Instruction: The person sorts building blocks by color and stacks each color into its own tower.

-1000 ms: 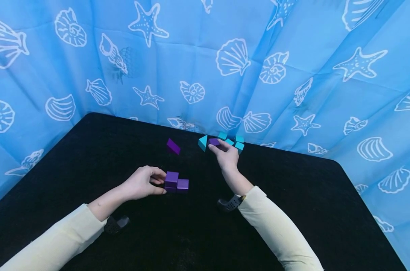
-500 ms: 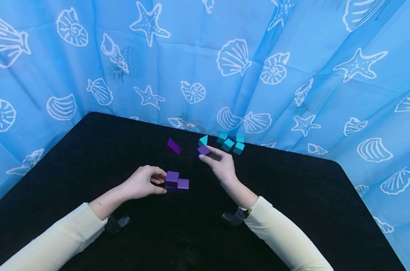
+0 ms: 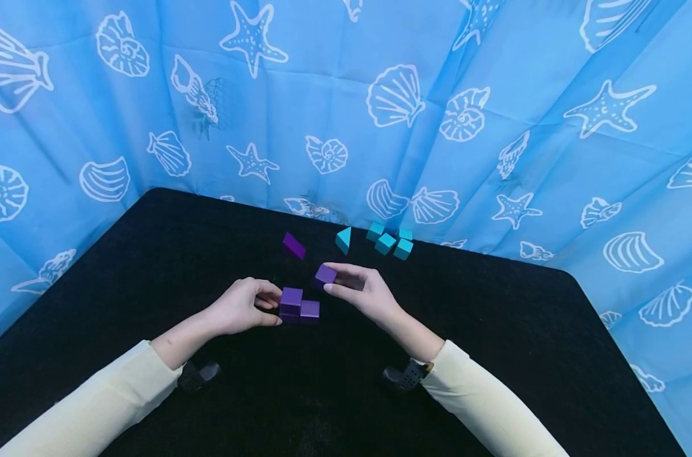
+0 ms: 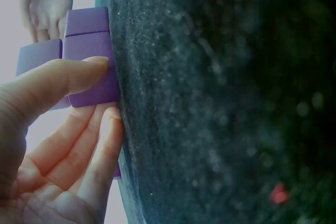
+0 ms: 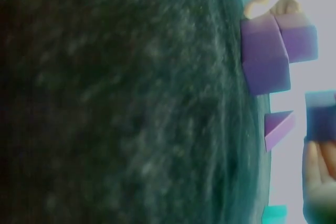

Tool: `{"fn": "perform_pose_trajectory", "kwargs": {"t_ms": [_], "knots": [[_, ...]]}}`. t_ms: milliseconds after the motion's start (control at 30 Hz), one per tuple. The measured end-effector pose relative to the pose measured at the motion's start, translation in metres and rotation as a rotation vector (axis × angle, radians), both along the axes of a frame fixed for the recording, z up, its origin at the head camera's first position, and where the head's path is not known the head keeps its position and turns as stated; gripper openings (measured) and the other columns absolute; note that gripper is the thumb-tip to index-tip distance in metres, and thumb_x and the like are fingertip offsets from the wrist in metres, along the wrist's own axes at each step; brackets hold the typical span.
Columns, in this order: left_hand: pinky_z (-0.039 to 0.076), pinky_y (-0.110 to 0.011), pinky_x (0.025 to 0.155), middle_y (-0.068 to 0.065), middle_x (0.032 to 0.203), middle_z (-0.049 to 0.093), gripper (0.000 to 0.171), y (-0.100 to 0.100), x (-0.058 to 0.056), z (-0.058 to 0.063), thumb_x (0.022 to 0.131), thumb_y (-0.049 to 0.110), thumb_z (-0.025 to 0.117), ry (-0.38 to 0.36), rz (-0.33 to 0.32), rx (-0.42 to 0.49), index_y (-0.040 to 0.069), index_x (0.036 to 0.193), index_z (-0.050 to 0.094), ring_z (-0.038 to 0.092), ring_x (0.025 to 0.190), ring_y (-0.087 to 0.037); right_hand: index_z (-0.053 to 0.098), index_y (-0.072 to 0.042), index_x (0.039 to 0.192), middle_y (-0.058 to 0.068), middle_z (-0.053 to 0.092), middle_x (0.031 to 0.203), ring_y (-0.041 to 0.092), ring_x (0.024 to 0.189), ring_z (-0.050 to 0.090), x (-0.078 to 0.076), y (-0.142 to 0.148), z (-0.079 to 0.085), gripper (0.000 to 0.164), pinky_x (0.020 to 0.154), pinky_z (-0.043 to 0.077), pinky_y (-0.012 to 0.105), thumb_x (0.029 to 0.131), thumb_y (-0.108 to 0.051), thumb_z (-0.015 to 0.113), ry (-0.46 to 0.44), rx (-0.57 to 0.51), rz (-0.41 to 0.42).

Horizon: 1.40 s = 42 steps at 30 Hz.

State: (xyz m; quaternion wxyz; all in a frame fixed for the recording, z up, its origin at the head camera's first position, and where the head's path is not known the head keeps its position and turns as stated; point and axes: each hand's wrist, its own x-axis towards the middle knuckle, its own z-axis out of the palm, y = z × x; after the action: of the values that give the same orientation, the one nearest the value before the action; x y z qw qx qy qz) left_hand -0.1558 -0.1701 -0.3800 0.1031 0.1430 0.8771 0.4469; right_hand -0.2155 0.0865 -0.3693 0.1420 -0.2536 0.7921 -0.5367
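Three purple cubes stand together mid-table: an upper cube (image 3: 291, 297) sits on a lower one, and a second low cube (image 3: 310, 309) adjoins it on the right. My left hand (image 3: 240, 308) grips the stack's lower cube (image 4: 92, 90) from the left, thumb on the near face and fingers behind. A further purple cube (image 3: 326, 275) is pinched between the thumb and fingers of my right hand (image 3: 369, 292). In the right wrist view this held cube (image 5: 320, 116) is up off the black tabletop, behind and right of the stack in the head view.
A purple triangular block (image 3: 293, 246) lies behind the stack. Farther right stands a turquoise triangular block (image 3: 344, 240), then a group of several turquoise cubes (image 3: 385, 244) near the back edge. A blue shell-print curtain (image 3: 334, 114) hangs behind the black table (image 3: 494, 330).
My right hand has carried its purple cube from beside the turquoise blocks toward me and to the left, close to the stack. My left hand has stayed in place.
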Motion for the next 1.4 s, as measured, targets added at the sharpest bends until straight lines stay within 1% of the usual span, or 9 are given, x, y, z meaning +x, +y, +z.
{"fn": "perform_pose_trajectory", "kwargs": {"t_ms": [100, 267, 400, 567, 767, 933, 1100, 1400], "knots": [[0.055, -0.033, 0.086, -0.01, 0.106, 0.063, 0.04, 0.0002, 0.0, 0.0, 0.076, 0.008, 0.076, -0.003, 0.004, -0.002, 0.0, 0.113, 0.062, 0.063, 0.096, -0.019, 0.058, -0.011, 0.13, 0.011, 0.062, 0.124, 0.023, 0.113, 0.061, 0.0006, 0.0027, 0.0001, 0.04, 0.093, 0.052, 0.036, 0.091, -0.016, 0.064, 0.025, 0.008, 0.09], [0.055, -0.033, 0.086, -0.01, 0.106, 0.063, 0.04, -0.0001, -0.0001, -0.0001, 0.076, 0.008, 0.076, -0.002, 0.002, 0.0, -0.001, 0.113, 0.062, 0.063, 0.096, -0.019, 0.057, -0.007, 0.131, 0.012, 0.061, 0.127, 0.025, 0.114, 0.06, 0.0009, 0.0046, -0.0017, 0.041, 0.097, 0.05, 0.039, 0.09, -0.01, 0.064, 0.059, -0.012, 0.234], [0.055, -0.033, 0.086, -0.011, 0.106, 0.063, 0.04, -0.0001, 0.0003, -0.0004, 0.076, 0.008, 0.076, 0.003, -0.003, 0.005, -0.001, 0.113, 0.062, 0.063, 0.097, -0.02, 0.057, -0.006, 0.13, 0.012, 0.061, 0.127, 0.024, 0.114, 0.06, 0.0012, 0.0044, -0.0032, 0.041, 0.098, 0.049, 0.041, 0.09, -0.008, 0.064, 0.074, -0.007, 0.295], [0.055, -0.033, 0.086, -0.011, 0.106, 0.062, 0.04, -0.0006, 0.0009, -0.0006, 0.076, 0.008, 0.076, 0.011, -0.009, 0.015, -0.001, 0.113, 0.062, 0.063, 0.097, -0.02, 0.055, -0.005, 0.131, 0.012, 0.06, 0.126, 0.024, 0.114, 0.059, 0.0004, 0.0045, -0.0033, 0.042, 0.1, 0.047, 0.043, 0.09, -0.008, 0.062, 0.067, 0.0, 0.346], [0.055, -0.034, 0.087, -0.01, 0.106, 0.062, 0.039, -0.0013, 0.0008, -0.0009, 0.076, 0.009, 0.076, 0.005, -0.01, 0.02, 0.0, 0.112, 0.062, 0.062, 0.097, -0.019, 0.055, -0.003, 0.13, 0.014, 0.06, 0.125, 0.025, 0.113, 0.059, -0.0006, 0.0025, -0.0051, 0.042, 0.099, 0.047, 0.047, 0.09, -0.008, 0.061, 0.069, -0.008, 0.388], [0.055, -0.034, 0.087, -0.01, 0.106, 0.062, 0.038, -0.0006, 0.0008, -0.0005, 0.077, 0.009, 0.075, 0.001, -0.001, 0.01, 0.001, 0.112, 0.063, 0.063, 0.097, -0.019, 0.054, -0.002, 0.131, 0.015, 0.06, 0.127, 0.025, 0.114, 0.059, -0.0005, -0.0005, -0.0061, 0.042, 0.1, 0.046, 0.046, 0.09, -0.008, 0.06, 0.057, -0.016, 0.405], [0.054, -0.034, 0.088, -0.009, 0.107, 0.062, 0.037, 0.0004, 0.0016, 0.0009, 0.077, 0.008, 0.075, -0.013, 0.009, 0.002, 0.002, 0.112, 0.063, 0.062, 0.098, -0.019, 0.054, -0.003, 0.131, 0.014, 0.059, 0.127, 0.025, 0.114, 0.059, -0.0007, -0.0017, -0.0079, 0.042, 0.1, 0.046, 0.046, 0.09, -0.008, 0.06, 0.058, -0.014, 0.4], [0.055, -0.034, 0.087, -0.01, 0.107, 0.062, 0.038, 0.0003, 0.0012, 0.0014, 0.077, 0.008, 0.075, 0.001, -0.002, 0.006, 0.0, 0.112, 0.063, 0.063, 0.098, -0.02, 0.054, -0.005, 0.133, 0.012, 0.059, 0.129, 0.022, 0.113, 0.06, 0.0, -0.0021, -0.0081, 0.044, 0.099, 0.047, 0.043, 0.09, -0.009, 0.062, 0.074, 0.002, 0.386]]}}
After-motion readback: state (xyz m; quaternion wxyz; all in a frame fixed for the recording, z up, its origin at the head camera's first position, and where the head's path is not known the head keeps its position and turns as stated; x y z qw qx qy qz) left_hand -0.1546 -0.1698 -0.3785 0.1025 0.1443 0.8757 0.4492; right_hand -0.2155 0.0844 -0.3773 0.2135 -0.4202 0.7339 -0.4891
